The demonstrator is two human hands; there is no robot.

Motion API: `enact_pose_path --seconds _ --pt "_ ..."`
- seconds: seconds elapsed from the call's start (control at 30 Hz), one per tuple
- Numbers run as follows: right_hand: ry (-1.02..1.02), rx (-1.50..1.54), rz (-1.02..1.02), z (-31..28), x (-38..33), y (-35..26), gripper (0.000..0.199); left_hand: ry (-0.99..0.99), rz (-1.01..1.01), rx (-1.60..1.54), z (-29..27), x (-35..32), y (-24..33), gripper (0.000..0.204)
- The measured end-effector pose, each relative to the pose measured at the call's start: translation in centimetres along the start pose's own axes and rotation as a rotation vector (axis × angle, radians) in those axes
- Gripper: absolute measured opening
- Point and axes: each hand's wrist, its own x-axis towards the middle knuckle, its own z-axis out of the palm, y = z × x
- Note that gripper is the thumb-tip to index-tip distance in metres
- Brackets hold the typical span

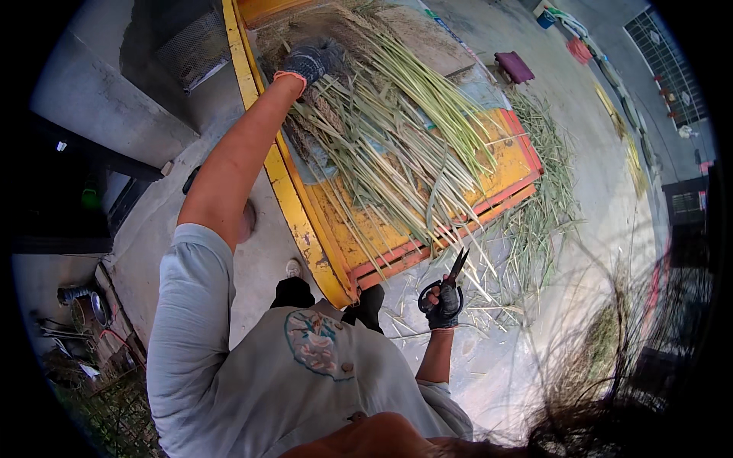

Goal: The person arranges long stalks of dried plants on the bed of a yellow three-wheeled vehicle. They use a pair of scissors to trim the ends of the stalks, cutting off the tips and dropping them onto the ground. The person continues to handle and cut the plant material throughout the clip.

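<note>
Long green and pale plant stalks (397, 164) with brownish feathery heads lie slantwise across a worn yellow truck-like bed (343, 221). My left arm stretches to the far left part of the pile, where my left hand (313, 61), in a dark glove with an orange cuff, is among the heads. Its fingers are too blurred and covered to show their grip. Just off the bed's near red edge, my right hand (440, 309), also gloved, grips black-handled scissors (456, 269). The blades point up toward the cut ends of the stalks.
Cut leaves and stalks (542, 179) litter the concrete floor right of the bed. A purple stool (515, 67) stands beyond it. On the left are a concrete wall (114, 84) and wire mesh (195, 49). A blue bucket (545, 19) stands far right.
</note>
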Motion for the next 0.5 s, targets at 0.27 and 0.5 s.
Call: enact_pose_path --seconds 0.27,0.5 --pt "0.544 -0.547 -0.247 8.5 -6.1 7.0 0.030 -0.572 0.458 0.270 -6.5 -5.4 -6.7 0.032" --pt "0.704 -1.192 -0.433 7.5 -7.1 10.8 0.037 -1.021 0.816 0.861 3.7 1.2 -10.7 0.027"
